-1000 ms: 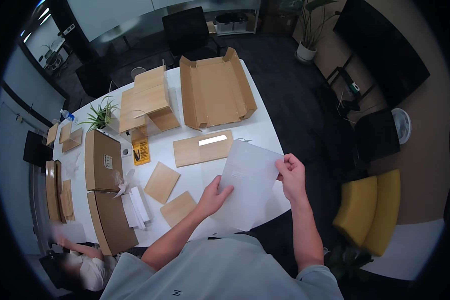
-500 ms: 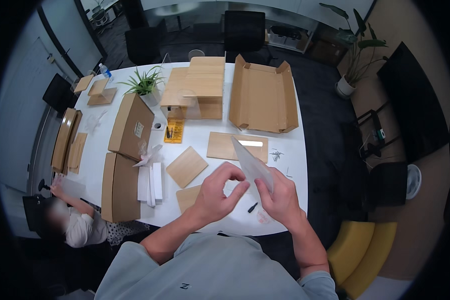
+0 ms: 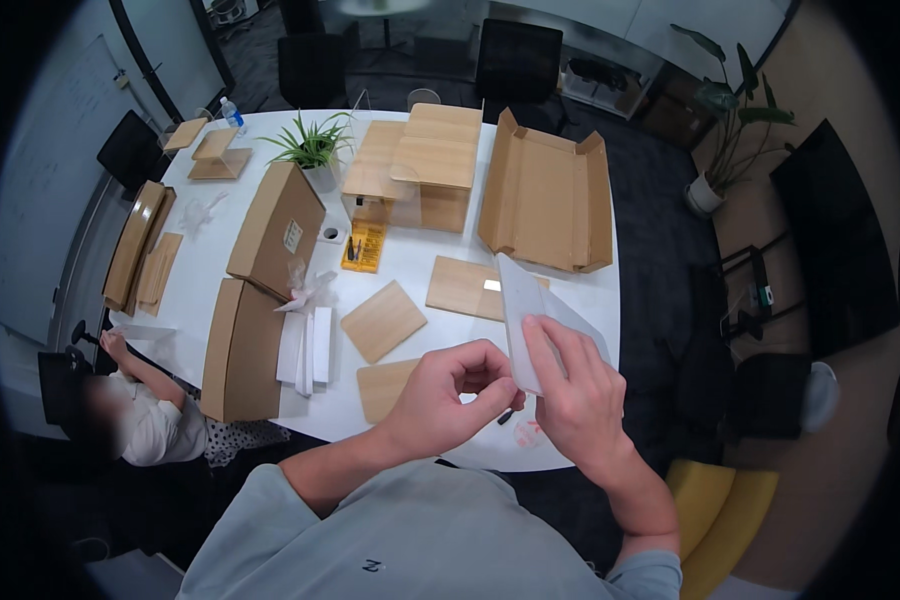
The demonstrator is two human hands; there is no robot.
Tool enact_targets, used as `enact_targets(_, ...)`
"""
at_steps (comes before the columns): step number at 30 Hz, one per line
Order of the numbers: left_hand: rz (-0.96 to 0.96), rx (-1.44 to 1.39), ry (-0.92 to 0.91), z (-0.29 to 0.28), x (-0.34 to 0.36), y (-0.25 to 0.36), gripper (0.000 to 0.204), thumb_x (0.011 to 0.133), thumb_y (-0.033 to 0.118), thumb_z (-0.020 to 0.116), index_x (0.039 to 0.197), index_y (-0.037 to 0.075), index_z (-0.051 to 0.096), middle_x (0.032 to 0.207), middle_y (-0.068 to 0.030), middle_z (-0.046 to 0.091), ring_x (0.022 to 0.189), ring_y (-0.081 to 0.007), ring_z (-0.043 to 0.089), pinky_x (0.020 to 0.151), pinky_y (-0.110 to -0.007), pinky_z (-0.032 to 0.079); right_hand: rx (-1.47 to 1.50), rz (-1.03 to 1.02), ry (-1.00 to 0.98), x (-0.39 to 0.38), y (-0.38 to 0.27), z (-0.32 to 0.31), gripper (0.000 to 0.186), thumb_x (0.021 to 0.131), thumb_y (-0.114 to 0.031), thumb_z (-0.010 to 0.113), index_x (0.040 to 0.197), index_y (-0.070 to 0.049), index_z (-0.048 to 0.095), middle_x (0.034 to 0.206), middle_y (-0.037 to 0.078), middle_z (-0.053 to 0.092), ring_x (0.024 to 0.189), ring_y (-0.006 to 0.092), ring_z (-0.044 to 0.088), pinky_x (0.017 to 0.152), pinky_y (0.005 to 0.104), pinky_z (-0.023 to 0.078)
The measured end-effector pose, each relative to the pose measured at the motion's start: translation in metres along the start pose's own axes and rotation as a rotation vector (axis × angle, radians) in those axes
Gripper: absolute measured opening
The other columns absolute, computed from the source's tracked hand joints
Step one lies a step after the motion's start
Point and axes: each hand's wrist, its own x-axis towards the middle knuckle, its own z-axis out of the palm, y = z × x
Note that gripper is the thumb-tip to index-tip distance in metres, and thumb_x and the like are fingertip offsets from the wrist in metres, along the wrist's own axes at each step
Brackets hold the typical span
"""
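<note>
Left to right, state of work. Far left: small wooden stand [image 3: 217,145], by my judgement already joined. Near left: brown carton [image 3: 270,215], upright, white strips [image 3: 320,350] beside it on the worktop [image 3: 435,335]. Centre: two square panels [image 3: 383,320], flat and unjoined. My left grip [image 3: 450,400]: curled, thumb close to the fingertips, just beside the sheet's near edge; cannot tell whether I pinch anything with it. Beyond: wooden unit [image 3: 435,155], standing, looks largely built. Long panel [image 3: 460,288]: flat, loose. My right grip [image 3: 578,395]: closed firmly on the translucent sheet [image 3: 523,298], held tilted above the worktop's near right part, joined to no panel. Far right: open cardboard tray [image 3: 550,190]. Estimate: unit mostly done; sheet and loose panels still separate.

Markings, left to right. Bottle [image 3: 232,115]: blue label. Carton: pale label, dark marks, too small to read. Yellow pack [image 3: 366,248]: dark print, illegible at this size. My shirt [image 3: 420,530]: one small dark mark. No writing made out on the sheet.
</note>
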Motion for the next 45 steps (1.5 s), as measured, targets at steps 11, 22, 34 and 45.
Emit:
enact_targets(11,-0.154,0.039,0.017,-0.007,0.013,-0.011,0.009,0.092,0.006,0.062,0.087,-0.001,0.061,0.081,-0.0079,0.069,0.078,-0.0134,0.068,0.074,-0.027,0.056,-0.195,-0.072,-0.055,-0.008,0.011,0.003,0.051,0.073,-0.003,0.063,0.123,0.003,0.062,0.114,0.018,0.063,0.098,0.0288,0.066,0.065,0.0284,0.056)
enact_targets(22,-0.148,-0.118,0.048,-0.001,0.026,-0.023,0.008,0.088,0.006,0.062,0.083,0.0,0.061,0.076,-0.0075,0.068,0.074,-0.0123,0.065,0.07,-0.026,0.053,-0.114,0.011,-0.127,-0.013,0.013,0.003,0.054,0.072,-0.001,0.064,0.126,0.004,0.059,0.112,0.015,0.063,0.093,0.0256,0.065,0.058,0.0288,0.055)
enact_targets(34,0.368,0.566,0.367,-0.031,0.041,-0.028,0.017,0.093,0.005,0.063,0.108,0.003,0.056,0.106,-0.0029,0.058,0.089,-0.0096,0.058,0.084,-0.025,0.049,0.885,0.485,-0.158,-0.041,0.037,-0.002,0.028,0.088,-0.001,0.066,0.116,0.004,0.065,0.103,0.012,0.07,0.087,0.0225,0.069,0.072,0.0315,0.055)
enact_targets(45,0.301,0.464,0.057,-0.01,0.034,0.0,0.013,0.097,0.012,0.065,0.099,-0.001,0.064,0.089,-0.0033,0.067,0.08,-0.0105,0.06,0.076,-0.027,0.05,1.645,0.675,0.21,-0.078,0.047,0.019,0.031,0.089,-0.006,0.069,0.118,0.003,0.064,0.108,0.011,0.07,0.096,0.0175,0.067,0.086,0.0335,0.053)
